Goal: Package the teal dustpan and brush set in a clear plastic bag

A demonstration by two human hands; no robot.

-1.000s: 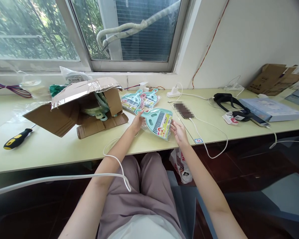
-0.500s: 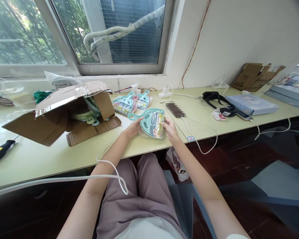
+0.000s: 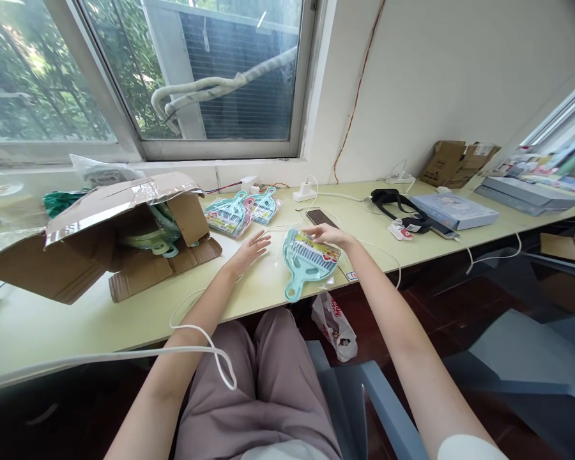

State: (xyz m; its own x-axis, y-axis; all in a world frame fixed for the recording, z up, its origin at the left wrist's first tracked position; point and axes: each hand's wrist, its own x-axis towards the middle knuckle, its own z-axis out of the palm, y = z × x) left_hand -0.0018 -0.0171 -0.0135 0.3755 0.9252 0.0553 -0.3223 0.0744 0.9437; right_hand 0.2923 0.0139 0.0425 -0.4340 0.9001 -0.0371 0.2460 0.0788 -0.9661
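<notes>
A mint-green dustpan and brush set, wrapped in clear plastic, hangs from my right hand above the front of the table. Its handle points down toward me, and my fingers grip the upper edge near the yellow label. To the left, my left hand is empty, its fingers apart over the tabletop. Behind it lie more packed dustpan sets, partly on top of each other. An opened cardboard box on its side holds further green dustpans, mostly hidden inside.
A phone lies behind my right hand, with white cables around it. Further right are a black head strap and a pale blue box. A white cable crosses over my left forearm. A plastic bag sits below the table edge.
My left hand has let go of the dustpan set and opened. My right hand has turned the set so its handle swings from the left to pointing down toward me. The view has shifted right.
</notes>
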